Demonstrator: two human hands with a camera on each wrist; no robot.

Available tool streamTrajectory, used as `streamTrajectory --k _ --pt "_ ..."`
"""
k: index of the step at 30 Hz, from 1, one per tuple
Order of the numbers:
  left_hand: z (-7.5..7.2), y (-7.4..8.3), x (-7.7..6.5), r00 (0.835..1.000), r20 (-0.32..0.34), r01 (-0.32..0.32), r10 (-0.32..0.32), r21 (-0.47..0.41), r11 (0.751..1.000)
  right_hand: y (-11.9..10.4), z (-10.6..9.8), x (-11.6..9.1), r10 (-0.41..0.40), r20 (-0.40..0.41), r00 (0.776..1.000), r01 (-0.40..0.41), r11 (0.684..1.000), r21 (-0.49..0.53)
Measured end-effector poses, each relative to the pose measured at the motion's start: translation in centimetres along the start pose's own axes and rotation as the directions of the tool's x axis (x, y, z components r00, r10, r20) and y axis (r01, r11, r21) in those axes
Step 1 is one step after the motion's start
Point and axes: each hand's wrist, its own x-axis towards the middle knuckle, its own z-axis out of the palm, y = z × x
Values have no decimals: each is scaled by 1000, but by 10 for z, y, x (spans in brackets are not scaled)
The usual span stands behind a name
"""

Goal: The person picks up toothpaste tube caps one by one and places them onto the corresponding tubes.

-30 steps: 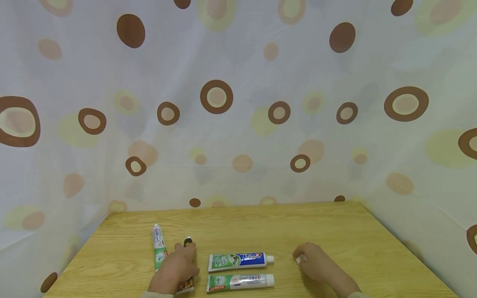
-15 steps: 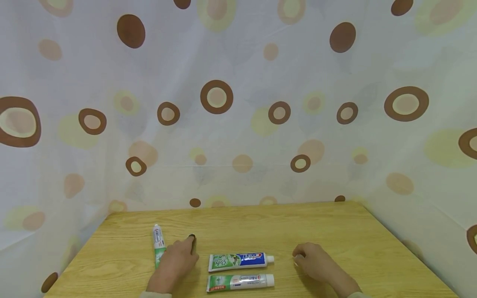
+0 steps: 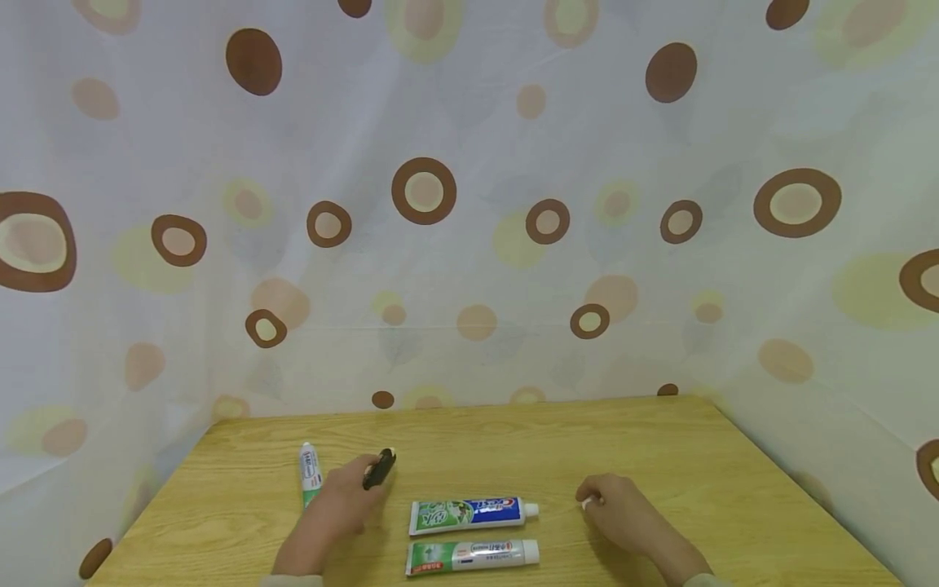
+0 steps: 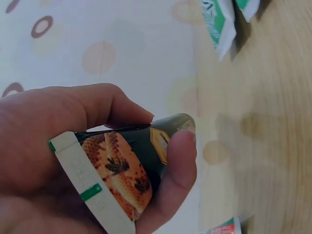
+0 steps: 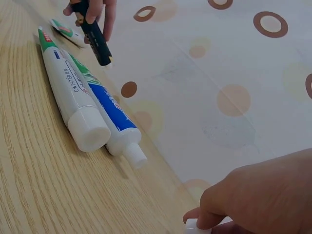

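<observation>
My left hand (image 3: 333, 505) grips a dark tube (image 3: 379, 470), its far end tilted to the right. In the left wrist view, the tube's flat white crimped end and honeycomb picture (image 4: 114, 165) face the camera, with thumb and fingers around its sides. My right hand (image 3: 623, 514), at the right of the table, pinches a small white cap (image 5: 192, 225) between thumb and fingers. Between the hands lie a blue-and-green Crest toothpaste tube (image 3: 469, 515) and, nearer me, a white-and-green toothpaste tube (image 3: 473, 557), side by side with their caps to the right.
Another white-and-green toothpaste tube (image 3: 310, 469) lies lengthwise at the left, its near part hidden behind my left hand. The wooden table (image 3: 513, 448) ends against a curtain (image 3: 469, 269) patterned with brown and pale circles, which also hangs along both sides.
My left hand has picked up the dark tube from the table and moved it forward, turning its far end to the right. The right hand has stayed nearly still.
</observation>
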Motion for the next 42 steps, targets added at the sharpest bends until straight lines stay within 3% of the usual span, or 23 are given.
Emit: streamTrajectory --k 7,16,24,33,42 --pt "-8 9 -2 998 -50 -28 24 -79 996 -2 0 -1 13 -17 1000 -13 1000 -11" --pt "-12 17 -3 991 -95 -100 92 -84 991 -4 -1 -1 -27 -28 999 27 999 -22" --pt "-15 24 -5 988 -111 -121 104 -156 980 -6 -1 0 -36 -33 999 35 999 -18" --pt "-15 33 -7 968 -139 -235 211 -182 955 -6 -3 0 -63 -11 998 63 997 40" --pt "-12 44 -11 926 -132 -372 353 -170 913 -9 -1 1 -33 -59 998 34 999 3"
